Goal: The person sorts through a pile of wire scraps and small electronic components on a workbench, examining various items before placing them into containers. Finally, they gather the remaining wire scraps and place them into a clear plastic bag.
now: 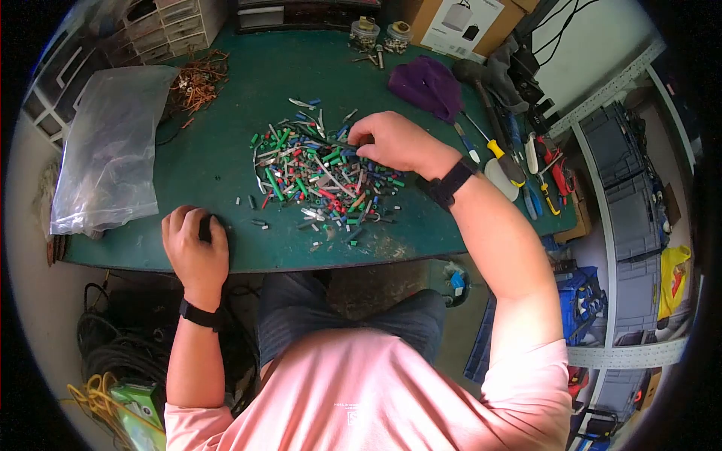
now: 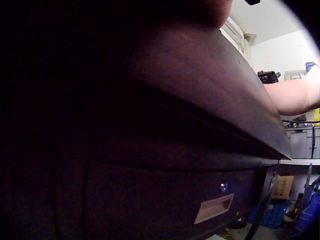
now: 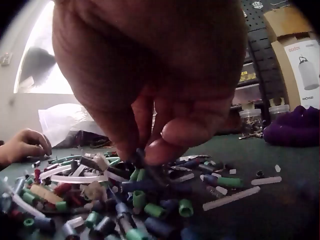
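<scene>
A loose pile of short cut tubing pieces [image 1: 301, 177], green, red, blue, black and white, spreads over the green tabletop [image 1: 241, 83]. My right hand [image 1: 395, 141] reaches into the far right part of the pile. Its thumb and fingertips pinch a dark piece of tubing [image 3: 150, 167], partly blurred in the right wrist view. Green tubing rings [image 3: 186, 207] lie just below those fingertips. My left hand [image 1: 195, 244] rests at the table's front edge, left of the pile, fingers loosely curled with nothing in them. The left wrist view catches mostly the dark table edge.
A clear plastic bag [image 1: 109, 143] lies at the left, with a heap of copper-coloured wire [image 1: 201, 79] behind it. A purple cloth [image 1: 426, 86], a yellow-handled screwdriver [image 1: 505, 161] and other tools lie on the right. Two small jars [image 1: 364, 34] and a cardboard box [image 1: 466, 26] stand behind.
</scene>
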A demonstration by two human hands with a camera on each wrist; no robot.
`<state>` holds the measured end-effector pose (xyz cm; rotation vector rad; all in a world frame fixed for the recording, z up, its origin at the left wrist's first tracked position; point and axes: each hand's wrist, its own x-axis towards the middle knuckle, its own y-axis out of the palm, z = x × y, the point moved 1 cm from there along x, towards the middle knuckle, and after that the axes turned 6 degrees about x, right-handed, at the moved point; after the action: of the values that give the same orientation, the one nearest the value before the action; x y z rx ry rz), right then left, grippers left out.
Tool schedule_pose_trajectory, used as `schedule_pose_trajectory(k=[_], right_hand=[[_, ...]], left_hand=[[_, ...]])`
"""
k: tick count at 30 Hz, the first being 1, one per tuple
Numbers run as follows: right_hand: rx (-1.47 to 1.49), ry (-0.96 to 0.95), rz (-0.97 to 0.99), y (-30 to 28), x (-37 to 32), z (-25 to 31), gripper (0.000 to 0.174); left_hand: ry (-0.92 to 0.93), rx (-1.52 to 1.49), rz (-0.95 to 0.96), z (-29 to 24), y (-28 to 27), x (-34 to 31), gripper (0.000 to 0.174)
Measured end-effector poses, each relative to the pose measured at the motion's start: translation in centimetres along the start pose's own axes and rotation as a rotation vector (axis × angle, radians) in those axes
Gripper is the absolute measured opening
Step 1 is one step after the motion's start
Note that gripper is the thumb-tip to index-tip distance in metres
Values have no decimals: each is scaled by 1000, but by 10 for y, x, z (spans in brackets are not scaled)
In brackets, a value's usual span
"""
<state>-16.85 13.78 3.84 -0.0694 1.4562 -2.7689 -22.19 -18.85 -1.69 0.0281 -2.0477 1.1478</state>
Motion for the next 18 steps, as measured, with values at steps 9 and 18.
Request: schedule_pose_trajectory(k=[9, 18], right_hand=[[100, 3, -23, -7, -18, 9, 14], [142, -166, -143, -19, -39, 27, 13]], left_hand=[[-2, -8, -1, 0, -1, 0, 11], [-6, -11, -13, 0, -2, 0, 12]])
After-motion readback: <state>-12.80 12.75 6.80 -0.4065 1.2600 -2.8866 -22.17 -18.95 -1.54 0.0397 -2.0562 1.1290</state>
